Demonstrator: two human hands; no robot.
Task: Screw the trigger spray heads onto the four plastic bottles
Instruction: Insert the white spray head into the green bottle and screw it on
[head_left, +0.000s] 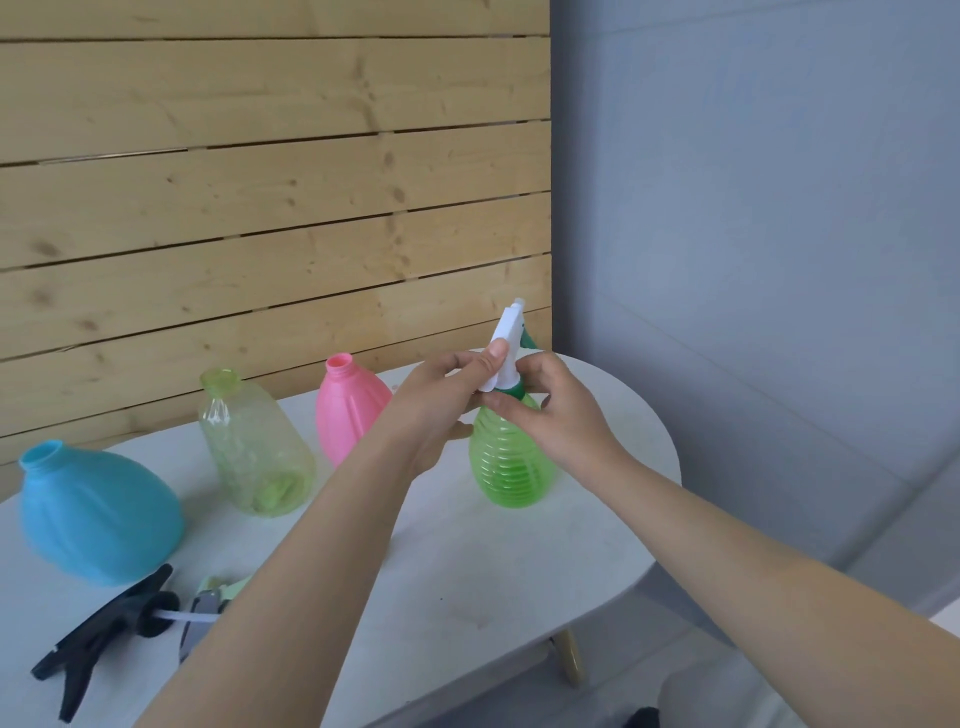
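Observation:
A ribbed green bottle (511, 467) stands upright near the table's right end with a white and green trigger spray head (506, 343) on its neck. My left hand (441, 400) grips the white body of that spray head, thumb on top. My right hand (556, 410) pinches the green collar at the neck. Three open bottles stand to the left: pink (348, 410), pale yellow-green (254, 452) and blue (98, 514). A black spray head (104, 634) and a grey and pale green one (205, 610) lie at the near left, partly hidden by my left forearm.
The white oval table (493, 582) has its rounded end at the right and a gold leg (571, 657) below. A wooden slat wall stands close behind the bottles. A grey wall lies to the right.

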